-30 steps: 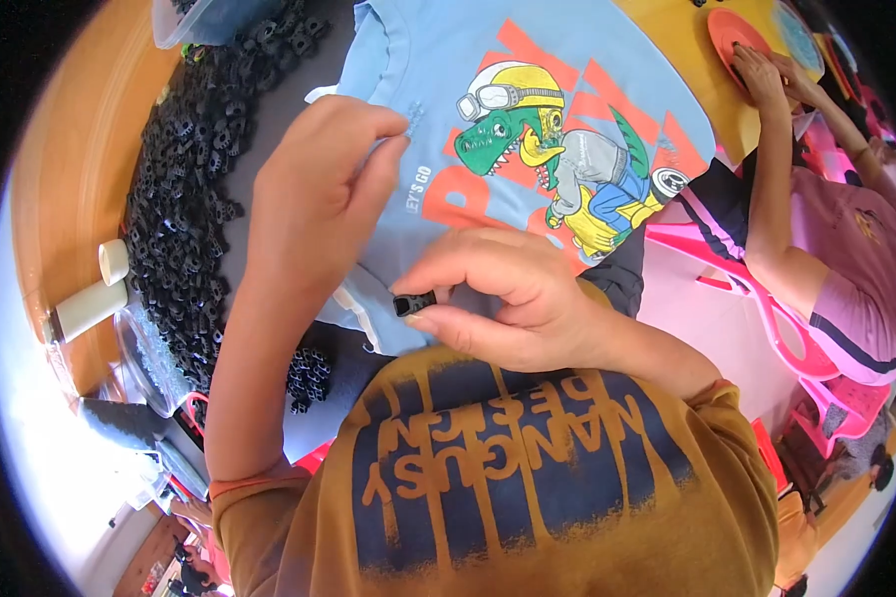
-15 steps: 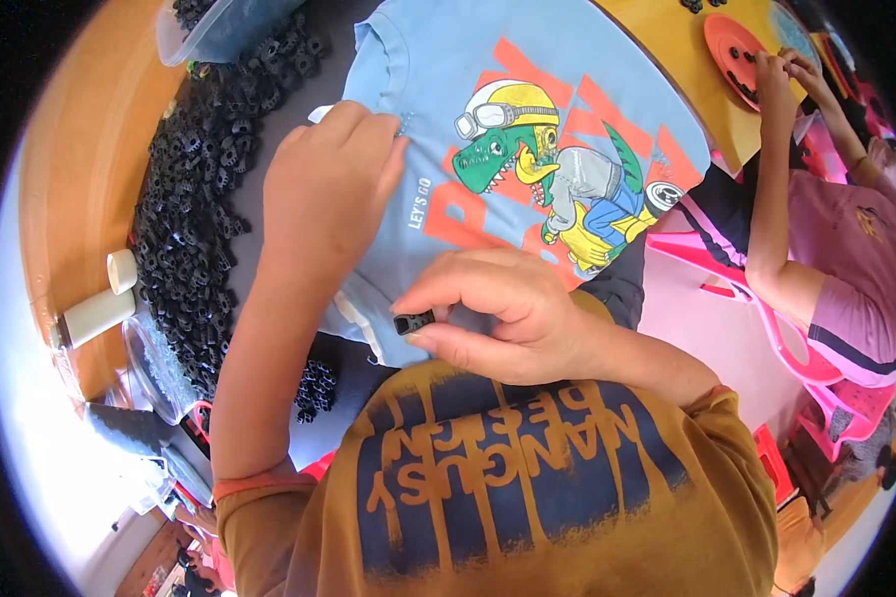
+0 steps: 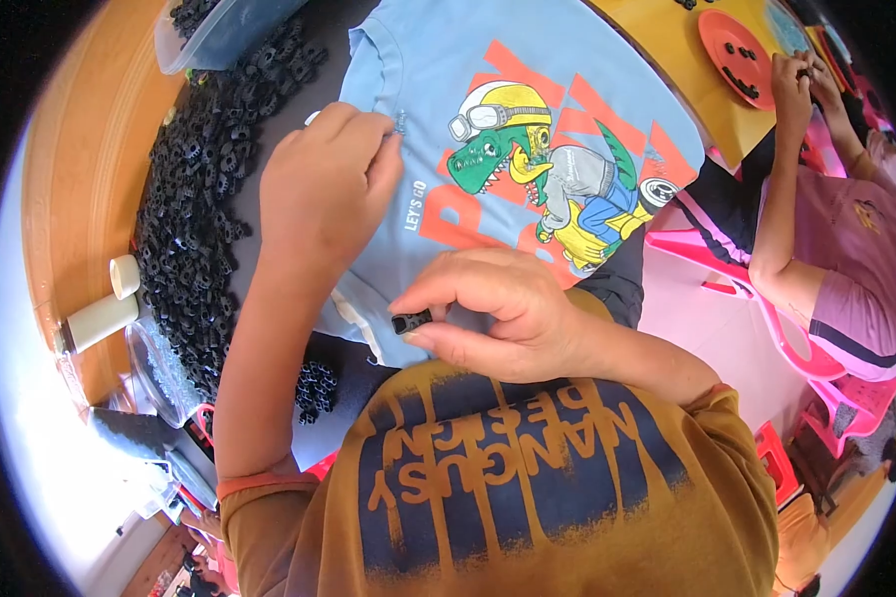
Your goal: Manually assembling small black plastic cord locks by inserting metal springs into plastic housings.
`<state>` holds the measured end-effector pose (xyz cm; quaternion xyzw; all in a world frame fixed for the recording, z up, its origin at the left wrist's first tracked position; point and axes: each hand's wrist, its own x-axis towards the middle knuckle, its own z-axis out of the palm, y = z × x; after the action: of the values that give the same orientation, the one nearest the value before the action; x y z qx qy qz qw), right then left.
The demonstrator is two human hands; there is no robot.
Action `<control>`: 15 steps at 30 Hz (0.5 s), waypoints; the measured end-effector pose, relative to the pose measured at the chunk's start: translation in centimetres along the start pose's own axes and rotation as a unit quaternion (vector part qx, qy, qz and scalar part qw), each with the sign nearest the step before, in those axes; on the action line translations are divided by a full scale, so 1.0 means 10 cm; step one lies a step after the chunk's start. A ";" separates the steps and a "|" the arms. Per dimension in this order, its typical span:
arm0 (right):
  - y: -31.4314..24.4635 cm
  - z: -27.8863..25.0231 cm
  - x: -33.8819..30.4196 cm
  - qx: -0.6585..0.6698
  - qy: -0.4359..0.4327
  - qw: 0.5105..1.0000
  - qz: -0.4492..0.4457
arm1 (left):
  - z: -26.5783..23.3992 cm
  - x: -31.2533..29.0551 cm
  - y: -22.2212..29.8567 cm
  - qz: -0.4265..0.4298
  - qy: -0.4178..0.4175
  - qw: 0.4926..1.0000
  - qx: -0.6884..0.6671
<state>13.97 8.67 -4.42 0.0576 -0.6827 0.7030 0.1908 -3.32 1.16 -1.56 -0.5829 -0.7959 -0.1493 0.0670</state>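
Observation:
Between thumb and index finger, my right hand (image 3: 503, 313) pinches a small black plastic piece (image 3: 410, 322) with an opening in its end. My left hand (image 3: 329, 189) is closed over the left part of a light blue T-shirt (image 3: 418, 70) with a cartoon dinosaur print. Its fingertips point down at a small cluster of tiny clear-blue bits (image 3: 400, 121) lying on the cloth. What the left fingers hold, if anything, is hidden. The shirt is spread over a dark surface and my lap.
A large heap of black plastic pieces (image 3: 194, 199) lies at the left, below a clear bin (image 3: 219, 40). Nearby are a white cylinder (image 3: 103, 318) and a clear round container (image 3: 159, 373). A co-worker's hands (image 3: 796, 85) work beside an orange plate (image 3: 717, 35) at the upper right.
My hands stay almost where they were, the black piece still in the right one. The shirt sits slightly further left in view. The co-worker's hands have shifted right, away from the orange plate.

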 end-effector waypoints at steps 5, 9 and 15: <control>0.00 0.00 -0.01 -0.009 0.000 1.000 -0.001 | 0.01 0.03 0.05 -0.022 -0.001 0.999 -0.031; 0.00 -0.01 0.00 -0.002 -0.006 1.000 0.000 | 0.08 0.06 -0.01 -0.007 0.005 1.000 -0.021; 0.00 -0.02 0.01 0.000 -0.005 1.000 -0.001 | 0.06 0.05 -0.05 0.016 0.002 0.999 -0.041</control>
<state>13.88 8.84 -4.40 0.0618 -0.6835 0.7027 0.1879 -3.89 1.69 -2.03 -0.5977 -0.7795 -0.1814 0.0468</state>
